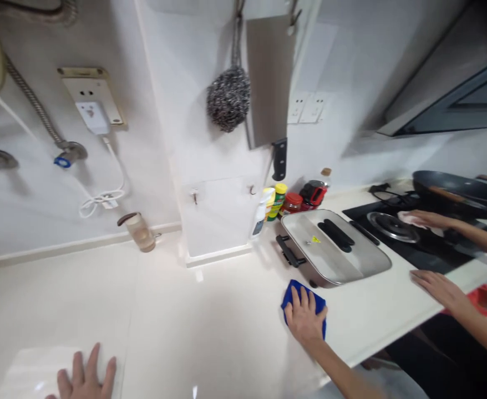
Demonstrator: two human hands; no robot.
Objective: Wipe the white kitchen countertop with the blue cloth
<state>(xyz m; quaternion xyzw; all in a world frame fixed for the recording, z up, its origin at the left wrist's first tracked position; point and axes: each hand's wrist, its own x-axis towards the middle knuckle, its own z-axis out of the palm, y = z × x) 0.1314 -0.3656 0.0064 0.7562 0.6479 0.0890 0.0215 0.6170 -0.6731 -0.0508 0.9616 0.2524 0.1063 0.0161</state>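
Observation:
My right hand (304,318) presses a folded blue cloth (290,293) onto the white countertop, its fingers bent over it. The cloth lies just in front of a rectangular electric pan (347,249) with a lid and black handles. At the lower left, my left hand (86,379) rests on the bare countertop (177,327) with its fingers spread and nothing in it. Part of that hand is cut off by the bottom edge of the view.
At right, a co-worker's hand holds a pale cloth (407,218) on the black cooktop (422,252); their other hand (443,291) rests at the counter. A wok (455,188), condiment bottles (293,202) and a clear cup (140,233) stand near the wall. A cleaver (270,83) and steel scrubber (229,100) hang above.

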